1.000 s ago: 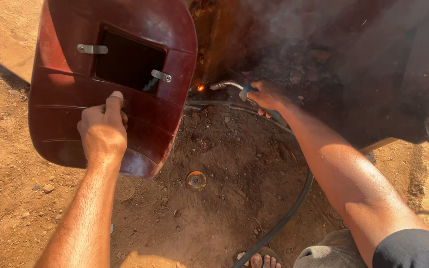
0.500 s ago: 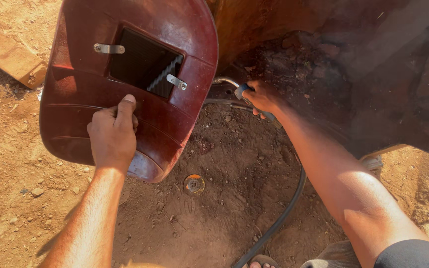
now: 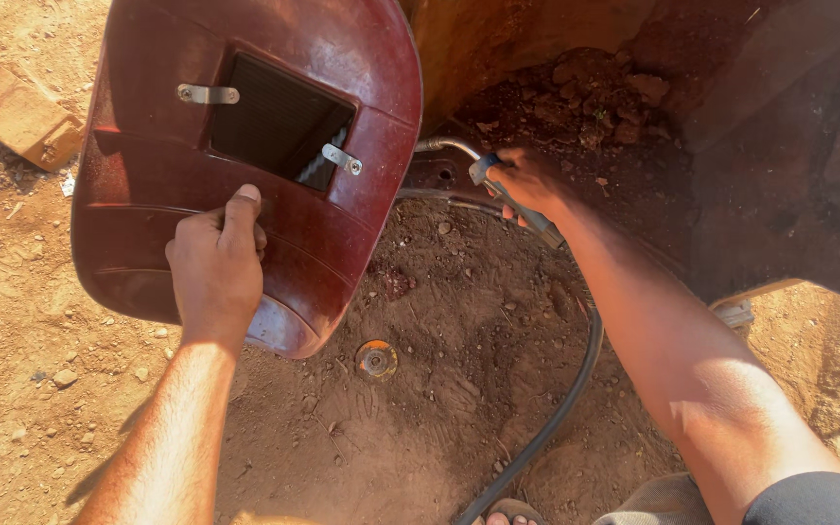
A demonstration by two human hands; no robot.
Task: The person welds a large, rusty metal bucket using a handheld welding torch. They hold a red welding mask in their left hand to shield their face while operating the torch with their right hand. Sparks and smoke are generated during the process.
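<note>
My left hand (image 3: 216, 272) grips the handle of a dark red hand-held welding shield (image 3: 255, 156) with a dark rectangular window, held up over the dirt ground. My right hand (image 3: 532, 183) is closed around a welding torch (image 3: 478, 165) whose curved metal neck points left toward a rusty metal body (image 3: 537, 58). A black hose (image 3: 556, 408) runs from the torch back under my right arm. No arc or smoke shows at the tip.
A small round disc (image 3: 376, 360) lies on the reddish dirt below the shield. A wooden plank (image 3: 12, 112) lies at the upper left. Clods of soil (image 3: 595, 97) cake the dark metal at the upper right. My sandalled toes (image 3: 507, 512) show at the bottom edge.
The glow and smoke at the torch tip have gone. The shield has shifted right and tilted, and the view has moved so the plank at the left has come into sight.
</note>
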